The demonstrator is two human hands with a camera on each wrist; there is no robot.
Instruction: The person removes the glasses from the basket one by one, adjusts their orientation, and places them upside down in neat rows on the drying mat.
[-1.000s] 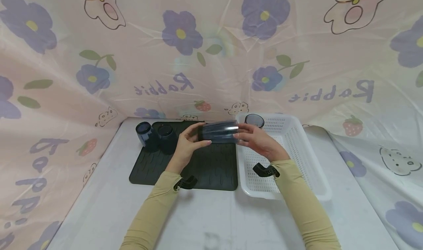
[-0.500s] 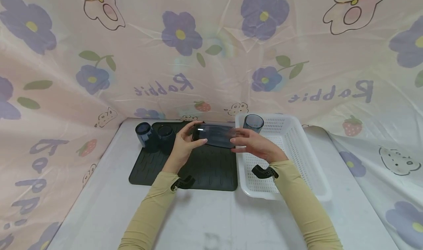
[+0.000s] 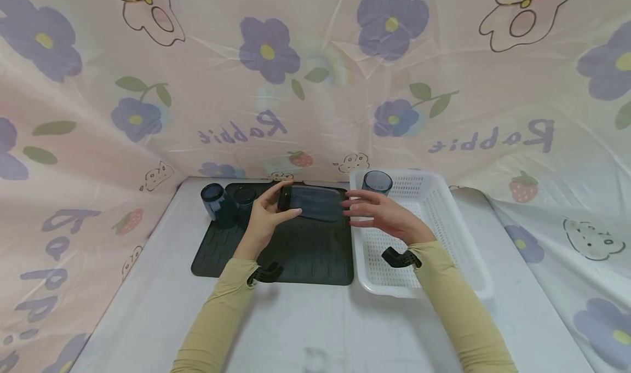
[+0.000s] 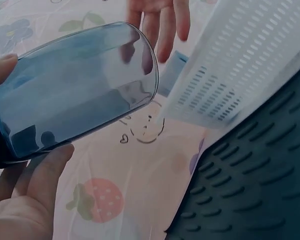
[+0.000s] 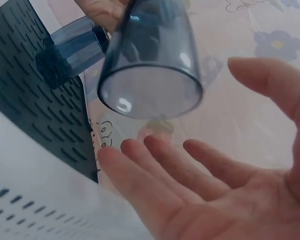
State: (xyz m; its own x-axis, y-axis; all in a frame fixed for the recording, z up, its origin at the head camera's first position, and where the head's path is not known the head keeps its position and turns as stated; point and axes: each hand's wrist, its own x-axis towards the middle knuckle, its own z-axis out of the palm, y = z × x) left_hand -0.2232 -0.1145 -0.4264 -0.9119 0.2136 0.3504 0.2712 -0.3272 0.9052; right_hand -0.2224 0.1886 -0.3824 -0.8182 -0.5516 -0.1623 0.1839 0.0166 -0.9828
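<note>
A clear blue drinking glass (image 3: 315, 203) lies sideways in the air above the dark ridged mat (image 3: 310, 258). My left hand (image 3: 263, 219) grips it round its thick base, thumb on the near side, as the left wrist view shows. The glass's rim points right, towards my right hand (image 3: 386, 214). In the right wrist view that hand's fingers (image 5: 165, 175) are spread just off the rim, holding nothing. Two more blue glasses stand at the mat's back left, an outer glass (image 3: 217, 203) and an inner glass (image 3: 244, 198) partly behind my left hand.
A white perforated basket (image 3: 473, 263) stands right of the mat, under my right hand. Inside its back left corner is another blue glass (image 3: 377, 181), its open rim upward. A printed cloth (image 3: 325, 115) hangs behind and along both sides of the white table (image 3: 305, 323).
The held glass has moved slightly left with my left hand. My right hand, earlier touching the rim end, has let go and drawn away from it.
</note>
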